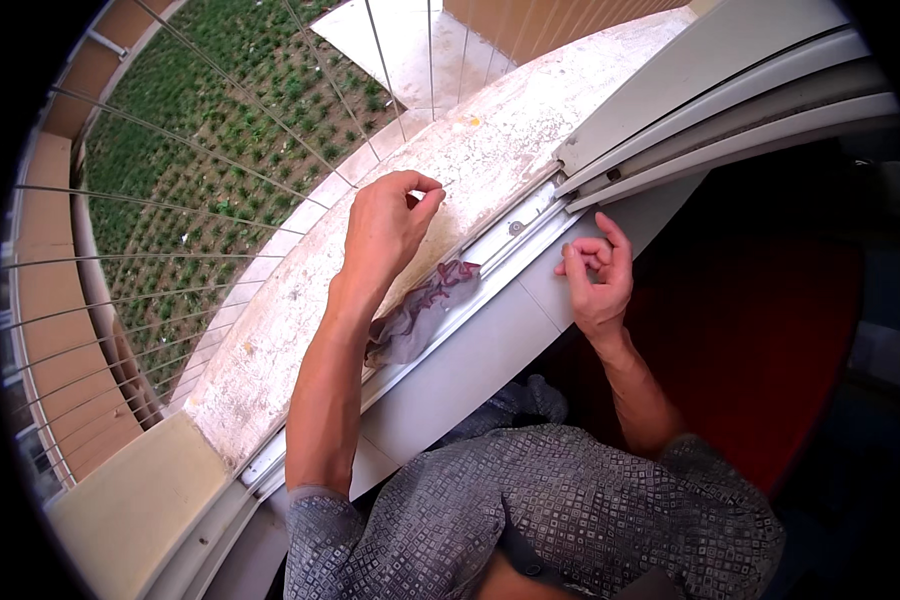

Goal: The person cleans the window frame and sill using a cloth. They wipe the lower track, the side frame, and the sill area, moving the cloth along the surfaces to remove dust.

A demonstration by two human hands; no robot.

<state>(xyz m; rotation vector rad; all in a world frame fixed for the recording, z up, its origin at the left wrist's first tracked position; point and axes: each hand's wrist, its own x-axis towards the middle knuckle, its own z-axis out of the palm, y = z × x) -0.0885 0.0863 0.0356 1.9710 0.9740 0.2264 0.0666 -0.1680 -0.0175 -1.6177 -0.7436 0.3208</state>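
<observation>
My left hand (388,225) is raised over the rough, whitish outer window ledge (525,112). Its thumb and forefinger meet at the tips, and whether anything tiny is pinched there cannot be made out. Near the white inner sill (487,322) hovers my right hand (601,285), with the forefinger raised, the other fingers curled and nothing visible in it. A crumpled grey cloth with a dark red edge (420,322) lies on the metal window track (521,221), between the two hands and partly behind my left forearm.
Thin metal bars (270,133) fan out beyond the ledge, with a planted lawn (217,187) below. Sliding window frames (720,112) border the opening at upper right. Another frame section (210,532) stands at lower left. Inside on the right is a dark red surface (765,352).
</observation>
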